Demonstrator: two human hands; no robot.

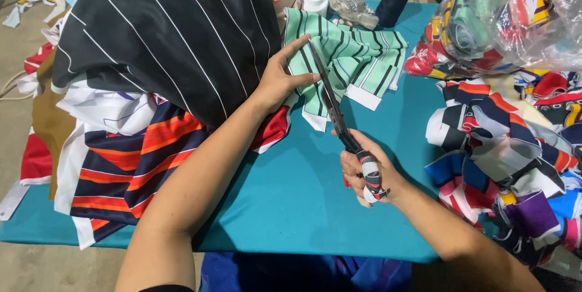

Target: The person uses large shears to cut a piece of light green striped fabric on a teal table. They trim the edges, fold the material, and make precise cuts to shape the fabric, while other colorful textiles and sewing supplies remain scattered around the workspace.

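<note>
- Fabric pile (pixel 163 43), black with white stripes, crowds the table's left side.
- Left hand (pixel 280 80) presses flat on the green striped piece (pixel 351 61), fingers spread, right beside the blades; could get nicked.
- Right hand (pixel 367 174) is wrapped tight round the scissors (pixel 333 107).
- Bare teal table (pixel 303 195) in front leaves elbow room.

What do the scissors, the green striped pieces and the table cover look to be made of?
Scissors: dark, dull metal blades by their look; handles wrapped in patterned cloth strips inside the right hand.
Green striped pieces: thin, smooth printed fabric, probably synthetic, folding softly under the left hand.
Table cover: matte teal cloth, lying flat.
</note>
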